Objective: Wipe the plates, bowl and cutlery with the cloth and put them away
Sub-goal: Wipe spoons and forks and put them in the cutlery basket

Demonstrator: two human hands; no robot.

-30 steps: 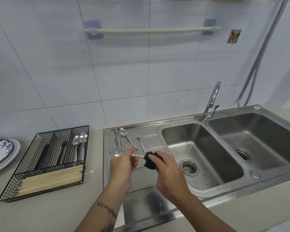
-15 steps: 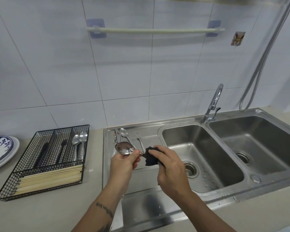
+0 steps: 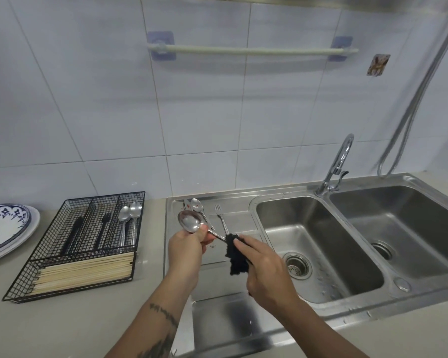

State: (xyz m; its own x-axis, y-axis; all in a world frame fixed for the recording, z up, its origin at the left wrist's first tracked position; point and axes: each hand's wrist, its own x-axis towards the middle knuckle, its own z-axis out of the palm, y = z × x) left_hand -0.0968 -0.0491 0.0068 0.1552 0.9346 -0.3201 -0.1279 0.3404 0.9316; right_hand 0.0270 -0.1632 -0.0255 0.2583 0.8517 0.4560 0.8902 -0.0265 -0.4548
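White tiles back the steel sink (image 3: 318, 301); over its drainboard, left hand (image 3: 185, 245) fingers pinch a spoon (image 3: 190, 221), right hand (image 3: 263, 267) fingers grip a cloth (image 3: 237, 257) round its handle.

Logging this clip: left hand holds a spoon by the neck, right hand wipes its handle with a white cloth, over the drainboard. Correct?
Not quite. The cloth is black, not white, as the head view shows. The rest holds: the left hand grips the spoon by the neck, and the right hand wipes its handle over the drainboard.
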